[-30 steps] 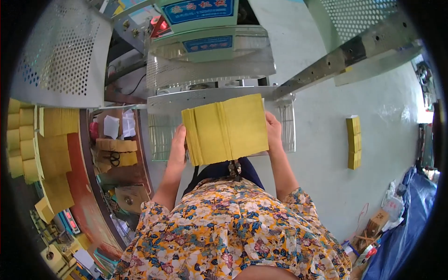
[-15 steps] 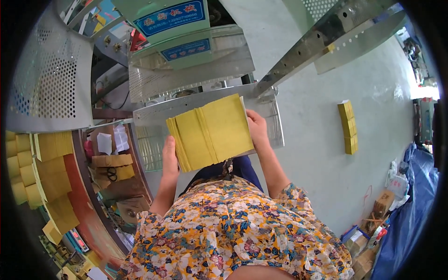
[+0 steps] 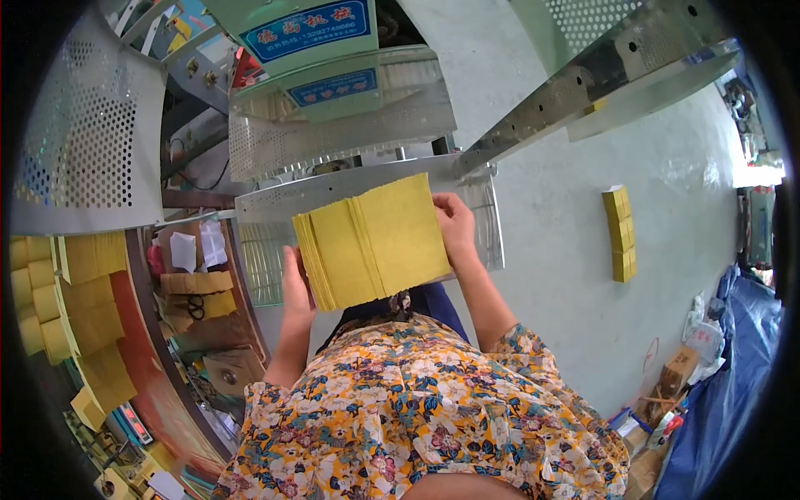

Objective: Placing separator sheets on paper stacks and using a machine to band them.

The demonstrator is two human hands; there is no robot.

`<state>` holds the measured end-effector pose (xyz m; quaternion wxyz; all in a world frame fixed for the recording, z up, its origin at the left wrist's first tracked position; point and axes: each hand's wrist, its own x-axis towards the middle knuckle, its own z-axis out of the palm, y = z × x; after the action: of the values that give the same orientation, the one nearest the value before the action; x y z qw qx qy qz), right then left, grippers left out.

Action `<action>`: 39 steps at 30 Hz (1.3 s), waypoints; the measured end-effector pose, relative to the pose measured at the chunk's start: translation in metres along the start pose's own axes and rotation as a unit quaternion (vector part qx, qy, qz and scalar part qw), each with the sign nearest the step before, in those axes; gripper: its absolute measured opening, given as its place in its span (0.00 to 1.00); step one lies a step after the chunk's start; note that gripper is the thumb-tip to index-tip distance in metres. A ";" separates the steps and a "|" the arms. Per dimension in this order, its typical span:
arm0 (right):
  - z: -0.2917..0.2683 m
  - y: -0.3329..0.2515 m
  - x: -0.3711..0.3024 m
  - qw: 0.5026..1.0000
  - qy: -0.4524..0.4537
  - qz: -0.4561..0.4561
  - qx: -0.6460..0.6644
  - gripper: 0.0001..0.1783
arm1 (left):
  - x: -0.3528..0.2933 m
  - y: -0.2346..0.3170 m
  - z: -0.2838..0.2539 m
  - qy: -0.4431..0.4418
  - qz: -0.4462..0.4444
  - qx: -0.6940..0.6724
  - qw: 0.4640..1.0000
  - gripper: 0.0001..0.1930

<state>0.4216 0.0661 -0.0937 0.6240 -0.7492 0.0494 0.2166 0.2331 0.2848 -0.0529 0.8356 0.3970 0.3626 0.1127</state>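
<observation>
A thick stack of yellow paper (image 3: 400, 237) with ragged edges is held tilted in front of my body, over a metal tray. At its left edge is my left hand (image 3: 297, 285), thumb upright beside the layered sheets and the other fingers mostly hidden behind the stack. My right hand (image 3: 454, 225) grips the opposite edge with bent fingers, their tips partly out of sight. The metal tray (image 3: 489, 221) lies beneath and beyond the stack, its wire-like grid visible at the left.
A green machine (image 3: 308, 62) with a clear cover stands ahead. Perforated metal panels (image 3: 92, 142) are at the left, above a shelf with more yellow paper stacks (image 3: 100, 317) and black scissors (image 3: 197, 308). Yellow bundles (image 3: 621, 233) lie on the floor at right, near a blue tarp (image 3: 717, 392).
The paper stack has shifted slightly left and down. My left thumb has moved outward from the stack's edge, and my right fingers have curled more at the upper right edge.
</observation>
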 end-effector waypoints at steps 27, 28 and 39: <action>-0.035 -0.027 0.010 0.938 0.098 -0.004 0.332 0.09 | 0.048 -0.049 0.028 -0.159 0.134 0.248 0.946 0.24; -0.037 -0.028 0.016 0.940 0.101 -0.007 0.325 0.08 | 0.048 -0.050 0.031 -0.155 0.139 0.257 0.944 0.24; -0.052 -0.081 -0.026 0.943 0.197 -0.265 -0.041 0.12 | 0.042 -0.052 0.050 -0.088 0.138 0.267 0.950 0.25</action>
<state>0.4397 0.0292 -0.0035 0.6052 -0.7880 -0.0377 -0.1070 0.2923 0.2417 -0.0919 0.7038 0.6601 0.2464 0.0908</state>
